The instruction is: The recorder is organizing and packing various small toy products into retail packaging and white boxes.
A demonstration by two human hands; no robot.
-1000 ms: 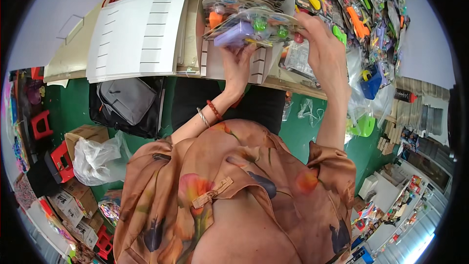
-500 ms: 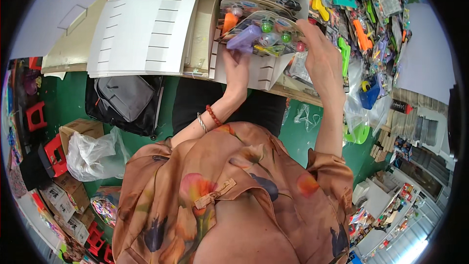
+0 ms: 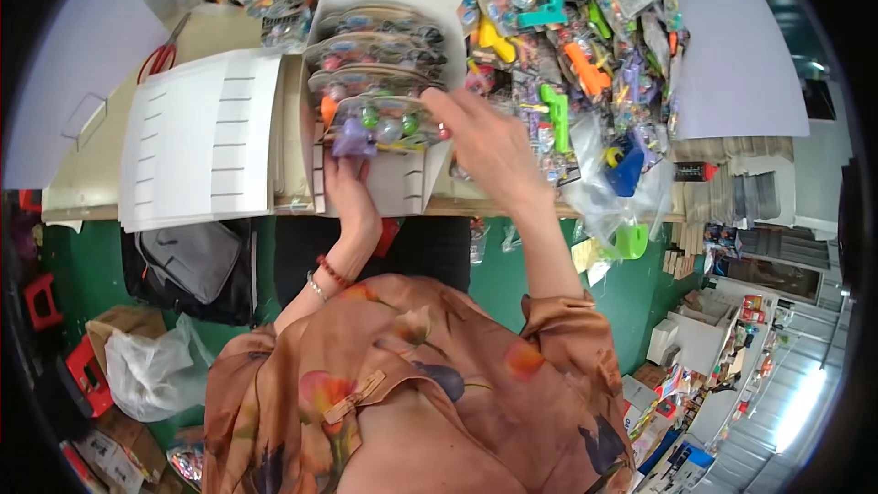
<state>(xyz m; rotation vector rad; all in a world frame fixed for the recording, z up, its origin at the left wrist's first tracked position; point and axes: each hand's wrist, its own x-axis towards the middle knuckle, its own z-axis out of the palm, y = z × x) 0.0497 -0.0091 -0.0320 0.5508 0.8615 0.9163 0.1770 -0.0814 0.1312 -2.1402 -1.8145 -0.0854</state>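
Note:
A carded toy pack (image 3: 389, 128) with a purple toy piece and round green, clear and red balls is held over a white slotted card (image 3: 393, 187). From below, my left hand (image 3: 355, 197) supports its purple end, fingers partly hidden under it. My right hand (image 3: 489, 146) grips the pack's upper right edge, fingers bent. Behind it, several similar carded packs (image 3: 380, 55) stand in overlapping rows on the same card. To the left lies a stack of white slotted cards (image 3: 197, 142).
Red-handled scissors (image 3: 163, 57) lie beyond the card stack. A heap of bagged toy guns (image 3: 558, 46) covers the table's right side. Below the table edge are a grey backpack (image 3: 197, 261) and a white plastic bag (image 3: 155, 370) by a cardboard box.
My view has swung right, so the scene sits further left and lower. The pack, tilted before, now lies more level and nearer the row behind it, still in both hands.

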